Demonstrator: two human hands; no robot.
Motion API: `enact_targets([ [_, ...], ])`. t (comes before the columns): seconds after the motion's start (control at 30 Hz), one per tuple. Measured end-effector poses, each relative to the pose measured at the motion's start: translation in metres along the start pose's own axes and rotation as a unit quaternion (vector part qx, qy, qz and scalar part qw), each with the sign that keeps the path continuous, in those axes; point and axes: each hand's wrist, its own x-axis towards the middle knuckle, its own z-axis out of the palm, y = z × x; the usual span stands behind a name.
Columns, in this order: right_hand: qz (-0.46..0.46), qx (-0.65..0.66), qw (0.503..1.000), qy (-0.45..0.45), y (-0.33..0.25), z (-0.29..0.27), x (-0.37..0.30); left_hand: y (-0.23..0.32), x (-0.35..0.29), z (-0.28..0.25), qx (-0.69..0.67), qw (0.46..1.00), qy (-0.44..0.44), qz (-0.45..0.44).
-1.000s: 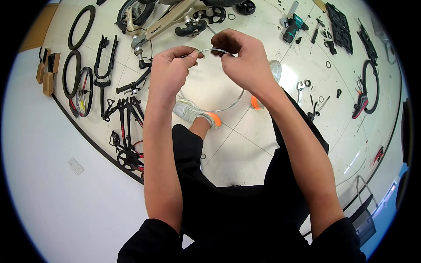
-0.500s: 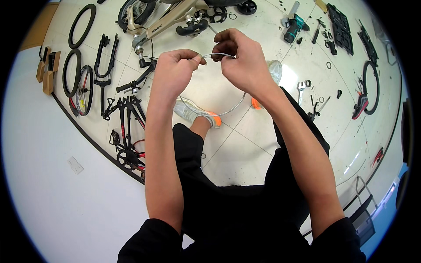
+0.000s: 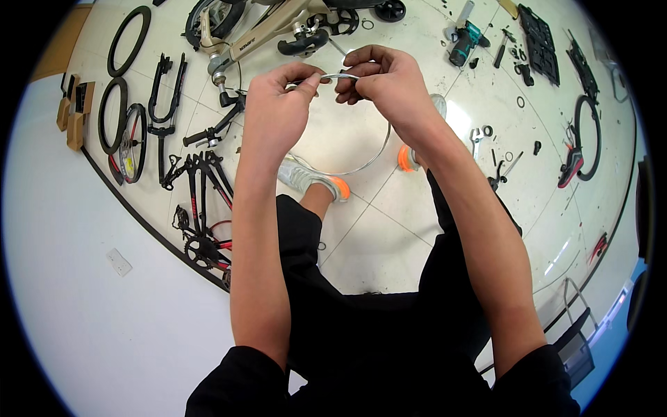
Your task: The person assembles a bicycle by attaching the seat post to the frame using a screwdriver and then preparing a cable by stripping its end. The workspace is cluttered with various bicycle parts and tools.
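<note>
Between my hands runs a thin silvery cable, bent into a loop that hangs below them over the floor. My left hand pinches it between thumb and forefinger. My right hand holds it a short way to the right, thumb pressed against the curled fingers. A short stretch of the cable shows between the two sets of fingertips; its ends are hidden in or behind the hands. Beyond them a beige bicycle frame lies on the tiles, with handlebars to the left of my left wrist.
At the left lie a black fork, tyres and a black-red frame. To the right are a teal cordless drill, a wrench, a black tool case and a wheel. My shoes stand below the loop.
My hands have come slightly closer together, the right one turning and its fingers closing in. The cable's hanging loop has shifted a little up and changed shape. Things on the floor stay put.
</note>
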Motion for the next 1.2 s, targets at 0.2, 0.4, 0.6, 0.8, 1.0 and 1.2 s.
enact_targets([
  [0.2, -0.220, -0.243, 0.945, -0.004, 0.017, 0.005, -0.004, 0.000, -0.002, -0.003, 0.006, 0.998, -0.003, -0.063],
  [0.4, -0.375, -0.338, 0.863, 0.020, 0.024, 0.012, -0.005, -0.014, 0.001, -0.009, -0.009, 0.999, 0.019, -0.047],
  [0.6, -0.402, -0.380, 0.833, 0.012, 0.025, 0.014, -0.006, -0.012, 0.000, -0.011, -0.006, 0.997, 0.011, -0.074],
  [0.8, -0.253, -0.298, 0.920, 0.004, 0.022, 0.014, -0.008, -0.005, -0.001, -0.013, 0.047, 0.993, -0.049, -0.100],
  [1.0, 0.056, -0.068, 0.995, -0.055, 0.003, -0.004, 0.004, -0.001, -0.006, -0.015, 0.029, 0.995, -0.076, -0.051],
  [1.2, 0.123, 0.062, 0.988, -0.072, -0.003, -0.011, 0.003, -0.004, -0.004, -0.011, 0.000, 0.997, -0.068, -0.024],
])
